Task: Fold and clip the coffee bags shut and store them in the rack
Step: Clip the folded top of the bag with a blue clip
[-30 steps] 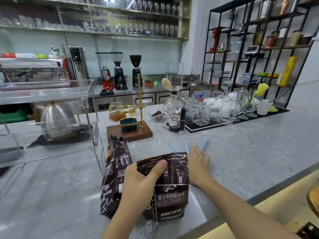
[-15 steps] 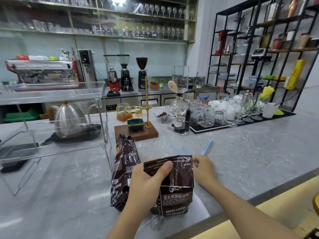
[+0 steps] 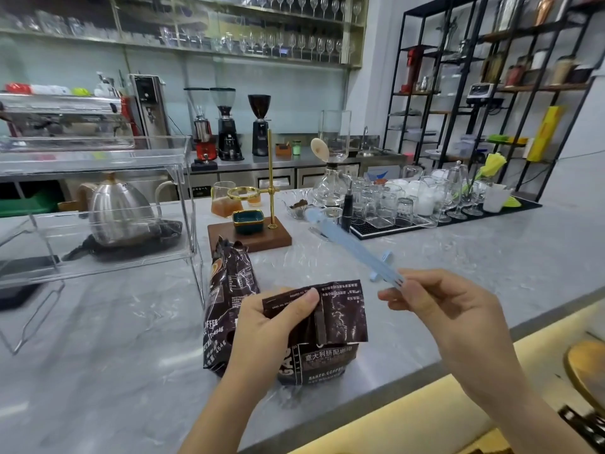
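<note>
Two dark brown coffee bags stand on the grey marble counter (image 3: 98, 339) near its front edge. My left hand (image 3: 268, 326) pinches the folded-down top of the nearer coffee bag (image 3: 330, 342), thumb across the flap. A second coffee bag (image 3: 229, 290) stands just behind and to the left, its top crumpled and unclipped. My right hand (image 3: 438, 309) holds a long light-blue sealing clip (image 3: 353, 247) by one end, raised above the counter to the right of the bag, pointing away from me. The clear acrylic rack (image 3: 98, 178) stands at the left.
A wooden drip stand (image 3: 252, 237) with a brass pole and teal dish sits behind the bags. A steel kettle (image 3: 114, 208) shows behind the rack. A black mat with several glasses (image 3: 402, 204) and a siphon brewer (image 3: 330, 172) stands at the back right.
My right hand has picked a blue clip off the counter behind the bag and lifted it up to the right. My left hand keeps holding the folded bag top.
</note>
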Tool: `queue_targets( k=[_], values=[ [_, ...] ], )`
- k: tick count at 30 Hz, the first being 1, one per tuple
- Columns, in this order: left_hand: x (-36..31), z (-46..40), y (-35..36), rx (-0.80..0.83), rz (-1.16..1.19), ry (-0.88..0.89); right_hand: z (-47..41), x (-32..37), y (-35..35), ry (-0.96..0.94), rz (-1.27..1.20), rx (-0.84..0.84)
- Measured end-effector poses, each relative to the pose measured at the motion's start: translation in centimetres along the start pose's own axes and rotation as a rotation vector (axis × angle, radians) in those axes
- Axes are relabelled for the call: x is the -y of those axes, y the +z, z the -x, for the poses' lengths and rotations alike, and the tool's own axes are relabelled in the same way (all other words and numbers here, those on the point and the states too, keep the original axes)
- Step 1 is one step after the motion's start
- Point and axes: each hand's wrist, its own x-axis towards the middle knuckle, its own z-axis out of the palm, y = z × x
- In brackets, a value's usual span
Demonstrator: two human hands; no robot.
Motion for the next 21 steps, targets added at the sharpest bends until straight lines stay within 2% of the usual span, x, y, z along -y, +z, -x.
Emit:
queue_targets(
  k=[4,8,13,21],
  values=[
    [0.0,0.4,0.1,0.054,-0.035,0.041,0.0,1.0,0.9,-0.098,0.134,0.067],
    [-0.2,0.4,-0.6,0.076,0.003,0.045,-0.2,0.4,1.1,-0.065,0.169,0.122],
    [-0.1,0.5,-1.4,0.122,0.002,0.073,-0.1,0.4,1.2,-0.005,0.088,0.158],
    [-0.5,1.0,-1.8,0.208,-0.133,0.173,0.2,0.3,1.3,0.041,0.001,0.198]
  ],
)
